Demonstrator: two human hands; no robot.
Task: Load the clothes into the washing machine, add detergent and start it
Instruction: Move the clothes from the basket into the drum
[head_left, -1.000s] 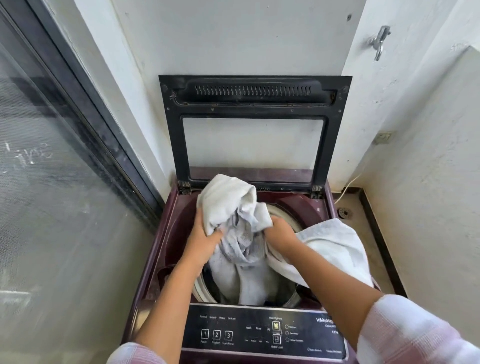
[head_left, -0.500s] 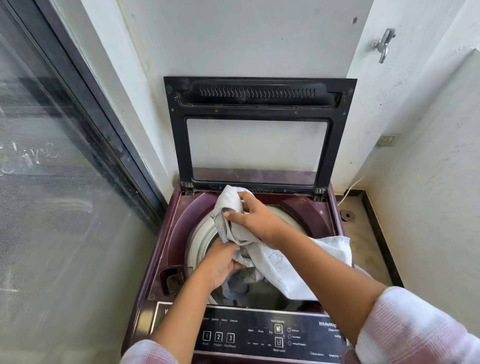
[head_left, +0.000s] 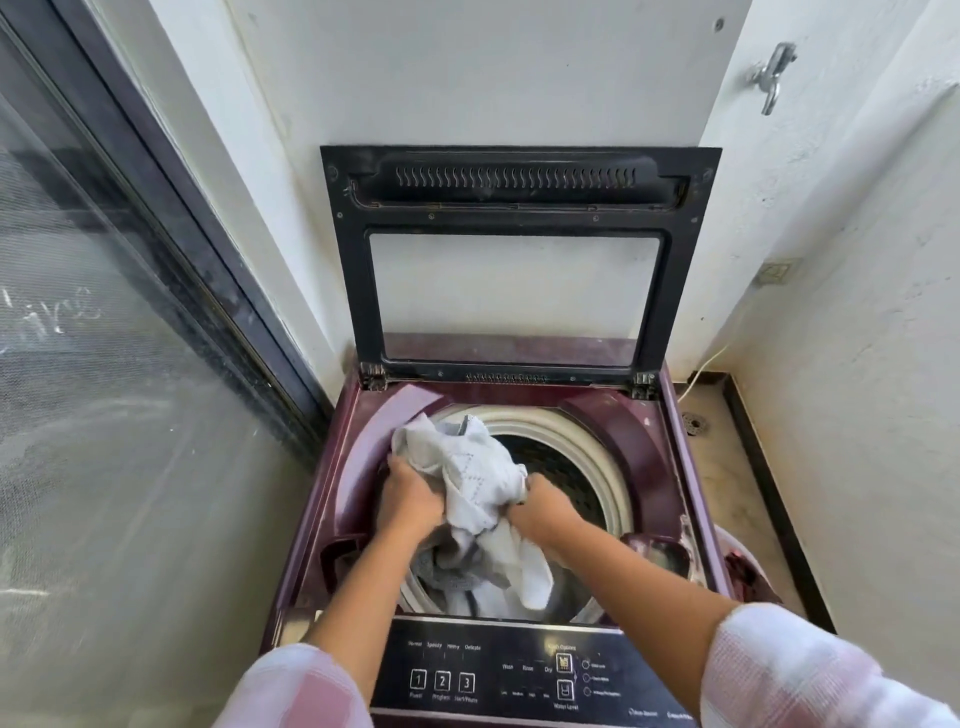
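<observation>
— Clothes first: what sort of load is it?
— Soft, pale clothes bunched into one loose wad. It sits over the left part of the drum mouth of the washing machine, and its lower folds hang down inside the drum.
— Who has hold of it?
— Both hands. The left grip is curled round the wad's left side, just inside the drum's left rim. The right grip is closed on a fold at the wad's right, above the middle of the drum. Neither has any slack in it.
— How will it handle?
— Light and limp, I'd judge. It has no stiffness, so it droops wherever nothing supports it, and one tail hangs toward the drum's near rim. It's neither fragile nor slippery. It looks dry, though I can't be sure.
— Where's best to hold it?
— A fistful of gathered folds in the bulk. A bare edge would only unfurl. The likely snag is a trailing end draping over the drum's rim instead of dropping in.
— And the lid?
— Upright behind the drum, well apart from the wad.
</observation>
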